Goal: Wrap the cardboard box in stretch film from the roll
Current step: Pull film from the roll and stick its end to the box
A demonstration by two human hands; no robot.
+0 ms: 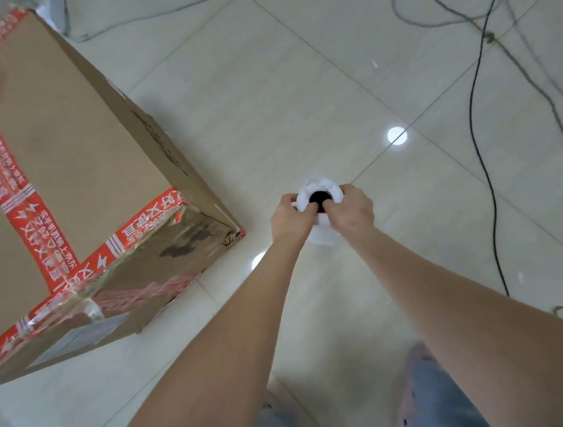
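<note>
A large cardboard box (59, 138), sealed with red printed tape, stands on the tiled floor at the left. Clear film shines on its near lower side. To its right a white roll of stretch film (319, 190) stands upright on the floor, its dark core hole facing up. My left hand (289, 217) grips the roll's top rim from the left. My right hand (350, 212) grips it from the right, with a finger at the core hole. The lower part of the roll is hidden behind my hands.
Black and grey cables (483, 145) trail over the floor tiles at the right and along the top. My legs and a shoe (428, 398) show at the bottom. Bare floor lies between the box's corner (237, 231) and the roll.
</note>
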